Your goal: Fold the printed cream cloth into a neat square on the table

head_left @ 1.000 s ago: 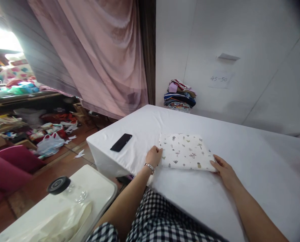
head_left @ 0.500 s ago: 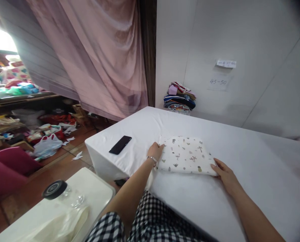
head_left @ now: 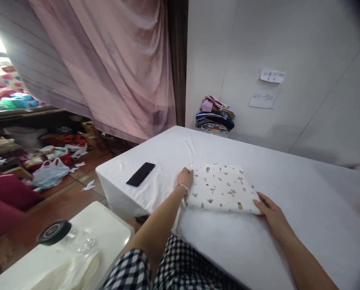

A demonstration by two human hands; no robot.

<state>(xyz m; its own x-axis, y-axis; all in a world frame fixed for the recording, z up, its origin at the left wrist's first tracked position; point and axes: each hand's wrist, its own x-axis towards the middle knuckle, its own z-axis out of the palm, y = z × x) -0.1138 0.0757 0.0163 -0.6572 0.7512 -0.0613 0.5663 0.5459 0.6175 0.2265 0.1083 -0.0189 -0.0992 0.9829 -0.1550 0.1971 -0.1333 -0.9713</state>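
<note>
A folded white cloth (head_left: 219, 188) printed with small palm trees, pineapples and leaves lies flat on the white-covered table (head_left: 228, 237). At its left edge is my left hand (head_left: 185, 180), wearing a bracelet, with the fingers closed on the fabric. My right hand (head_left: 270, 209) grips the near right corner, thumb on top and the other fingers partly hidden at the edge. Whether the cloth is a garment or a plain piece of fabric I cannot tell.
A black phone (head_left: 141, 174) lies left of the cloth. Folded clothes (head_left: 215, 116) are stacked by the wall. On a white side table (head_left: 107, 221) at lower left are a clear jar with a black lid (head_left: 54, 232) and a pale bag (head_left: 73, 274). A pink curtain (head_left: 131, 60) hangs behind.
My left hand has shifted slightly up along the cloth's left edge. The right hand stays at the corner. The upper paper on the wall has swung flat, showing its writing.
</note>
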